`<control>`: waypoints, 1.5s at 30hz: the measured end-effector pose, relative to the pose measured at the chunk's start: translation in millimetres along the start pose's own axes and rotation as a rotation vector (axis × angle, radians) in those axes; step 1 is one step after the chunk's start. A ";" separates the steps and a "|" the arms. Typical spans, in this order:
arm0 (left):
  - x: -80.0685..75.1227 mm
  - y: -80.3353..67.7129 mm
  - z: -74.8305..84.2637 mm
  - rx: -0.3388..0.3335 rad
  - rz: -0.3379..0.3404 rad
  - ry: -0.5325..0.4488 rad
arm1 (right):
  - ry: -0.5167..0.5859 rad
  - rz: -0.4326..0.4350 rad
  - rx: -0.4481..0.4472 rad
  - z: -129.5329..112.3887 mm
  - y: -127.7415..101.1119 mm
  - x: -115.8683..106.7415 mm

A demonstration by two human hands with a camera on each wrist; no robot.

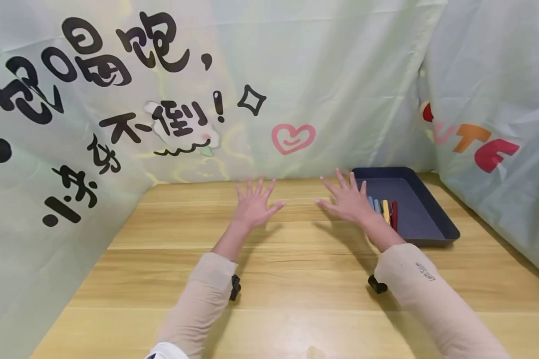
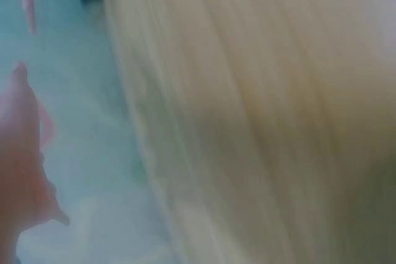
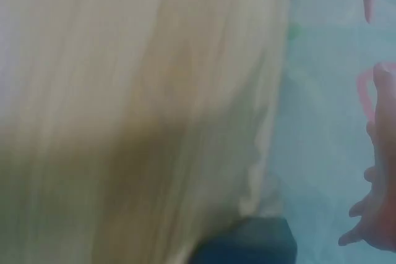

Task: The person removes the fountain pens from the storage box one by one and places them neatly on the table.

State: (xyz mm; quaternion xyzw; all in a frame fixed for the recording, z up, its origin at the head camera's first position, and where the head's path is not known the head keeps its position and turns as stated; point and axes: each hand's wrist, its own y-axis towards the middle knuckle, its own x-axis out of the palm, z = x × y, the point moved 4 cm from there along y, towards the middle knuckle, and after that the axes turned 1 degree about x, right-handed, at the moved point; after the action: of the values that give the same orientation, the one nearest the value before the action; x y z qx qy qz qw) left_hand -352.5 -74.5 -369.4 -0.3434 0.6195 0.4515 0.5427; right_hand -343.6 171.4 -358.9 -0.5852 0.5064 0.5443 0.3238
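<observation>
Over the wooden table [image 1: 296, 279], your left hand [image 1: 253, 205] hovers with fingers spread, grasping nothing. Your right hand [image 1: 348, 199] is equally splayed and empty, just beside the dark tray [image 1: 431, 219]. Nothing looks begun, to judge by the layout: the coloured sticks [image 1: 385, 209], perhaps crayons, all lie inside the tray near its left wall, untouched. Your right wrist covers part of them, so their count is unclear. Both wrist views are smeared with blur.

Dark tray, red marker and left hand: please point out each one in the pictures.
dark tray [image 1: 435, 212], head view, bare floor right of the markers.
red marker [image 1: 394, 214], head view, middle of its body.
left hand [image 1: 253, 205], head view, back of the hand.
</observation>
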 end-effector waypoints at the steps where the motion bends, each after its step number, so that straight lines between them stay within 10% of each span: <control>1: -0.6 1.2 6.7 0.009 0.007 -0.012 | -0.001 0.002 0.007 3.1 -2.2 -2.9; 20: 8.1 12.4 178.4 -0.027 0.021 -0.286 | 0.000 0.078 0.098 114.6 -83.4 -58.8; 37: 42.0 13.6 241.6 -0.085 -0.028 -0.355 | 0.180 -0.090 0.149 178.8 -116.2 -35.0; 45: 55.4 12.6 246.6 -0.061 0.008 -0.369 | 0.293 -0.012 0.117 188.9 -119.7 -20.5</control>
State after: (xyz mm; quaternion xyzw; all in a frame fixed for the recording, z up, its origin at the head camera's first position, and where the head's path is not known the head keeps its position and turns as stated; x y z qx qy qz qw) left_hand -284.5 163.4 -422.3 -0.2687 0.4966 0.5275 0.6347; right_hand -286.6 385.3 -397.1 -0.6415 0.5755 0.4208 0.2832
